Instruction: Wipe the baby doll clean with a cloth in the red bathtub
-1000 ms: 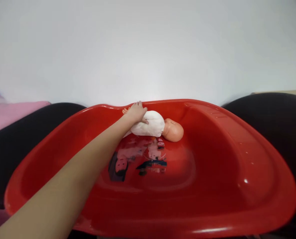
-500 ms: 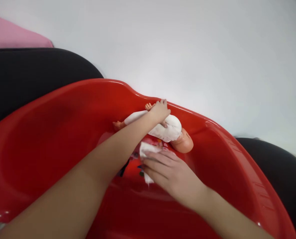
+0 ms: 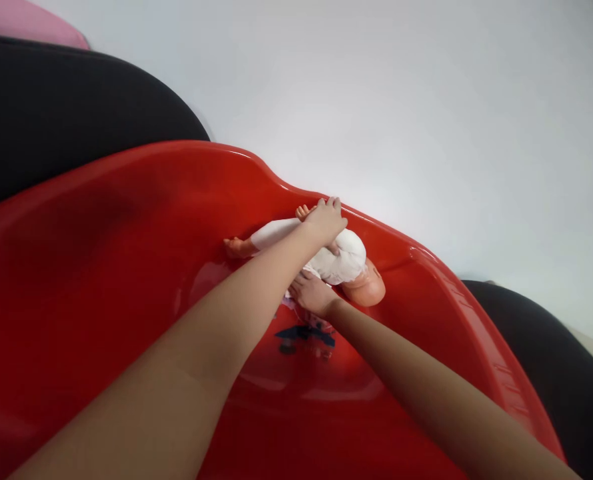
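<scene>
A baby doll [image 3: 351, 263] in a white suit lies on its side against the far wall of a red plastic tub [image 3: 126, 267], its bare head [image 3: 369, 288] to the right and its feet [image 3: 234, 248] to the left. My left hand [image 3: 326, 221] is closed over the doll's middle from above. My right hand [image 3: 312, 295] is closed and pressed against the doll's near side, just below its body. A sliver of pale cloth [image 3: 289, 299] shows at its fingers, which my left forearm partly hides.
A printed picture [image 3: 306, 333] shows on the tub's floor under shallow water. Black cushions [image 3: 66, 113] lie behind the tub at left and at the right [image 3: 541, 347]. A white wall [image 3: 401, 100] fills the background. Pink fabric [image 3: 31, 17] sits at the top left.
My right hand came into view holding a white cloth, then moved forward against the doll. The view swung left and tilted. My left hand stayed on the doll.
</scene>
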Demonstrator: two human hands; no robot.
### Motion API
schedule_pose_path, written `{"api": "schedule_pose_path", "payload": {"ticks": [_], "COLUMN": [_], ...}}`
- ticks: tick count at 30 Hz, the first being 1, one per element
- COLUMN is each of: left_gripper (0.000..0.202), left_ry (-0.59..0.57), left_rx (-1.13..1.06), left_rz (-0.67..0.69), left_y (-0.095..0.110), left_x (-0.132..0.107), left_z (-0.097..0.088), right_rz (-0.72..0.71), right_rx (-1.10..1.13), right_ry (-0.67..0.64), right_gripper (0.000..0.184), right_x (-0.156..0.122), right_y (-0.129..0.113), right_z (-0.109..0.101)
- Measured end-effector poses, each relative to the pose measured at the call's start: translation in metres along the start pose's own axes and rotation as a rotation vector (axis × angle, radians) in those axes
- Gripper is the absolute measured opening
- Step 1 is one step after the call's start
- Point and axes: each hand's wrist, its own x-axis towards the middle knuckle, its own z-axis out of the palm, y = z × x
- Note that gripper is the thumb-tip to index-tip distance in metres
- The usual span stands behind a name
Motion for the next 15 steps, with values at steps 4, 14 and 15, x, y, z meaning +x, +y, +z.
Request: {"api": "schedule_pose_path", "payload": {"ticks": [4, 14, 15], "left_gripper": [0.091, 0.094, 0.094], "left_ry": [-0.014, -0.027, -0.027], "left_rx": [-0.021, -0.047, -0.048], "left_rz": [-0.014, -0.001, -0.001], "left_y": [-0.001, -0.002, -0.002], "left_x": [-0.002, -0.003, -0.002], "left_z": [0.001, 0.003, 0.003], "right_rz": [0.037, -0.090, -0.093], "right_rx": [-0.166, -0.085, -0.072], "right_ry": [-0.137, -0.091, -0.051], "right_gripper": [0.052, 0.043, 0.044], "right_x": [-0.055, -0.153, -0.156], "right_y": [0.002, 0.034, 0.038], "right_z": [0.005, -0.022, -0.031]}}
